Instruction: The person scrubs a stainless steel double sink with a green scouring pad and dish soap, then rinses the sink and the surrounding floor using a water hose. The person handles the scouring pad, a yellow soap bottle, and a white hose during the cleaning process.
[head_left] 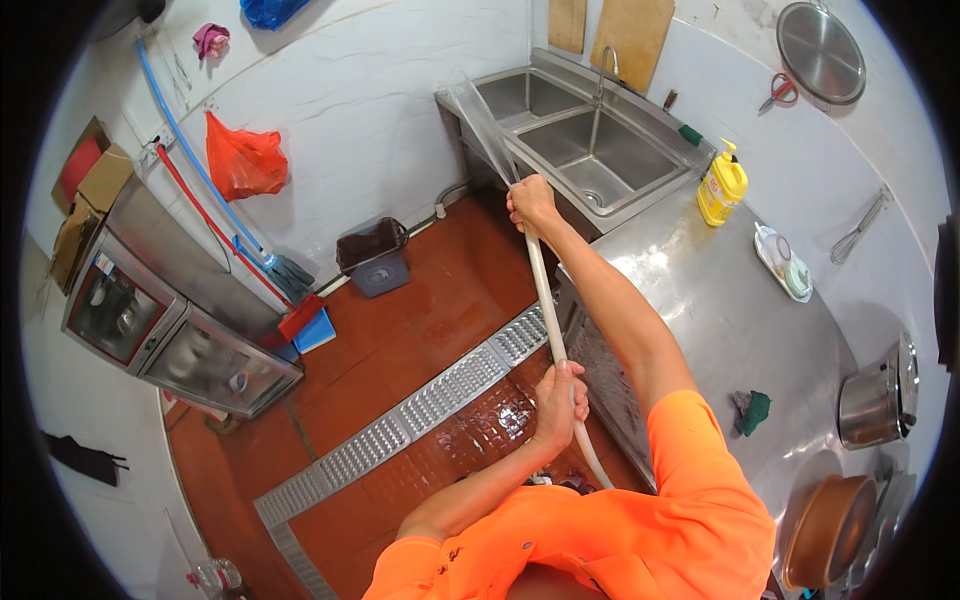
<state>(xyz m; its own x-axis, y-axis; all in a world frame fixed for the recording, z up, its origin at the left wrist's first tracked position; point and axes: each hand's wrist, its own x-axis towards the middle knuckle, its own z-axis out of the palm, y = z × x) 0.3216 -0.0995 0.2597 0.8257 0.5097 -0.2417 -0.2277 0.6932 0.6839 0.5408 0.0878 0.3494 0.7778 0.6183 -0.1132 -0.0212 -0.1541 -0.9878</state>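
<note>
Both right hand (532,205) and left hand (560,405) are gripping the hose (541,290) in closed fists, its long axis pointing toward the sink (625,165), right hand nearer it.

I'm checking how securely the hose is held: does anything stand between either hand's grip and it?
Nothing visible does. The right hand is closed directly around the hose near the spraying water, and the left hand wraps it nearer the body.
</note>
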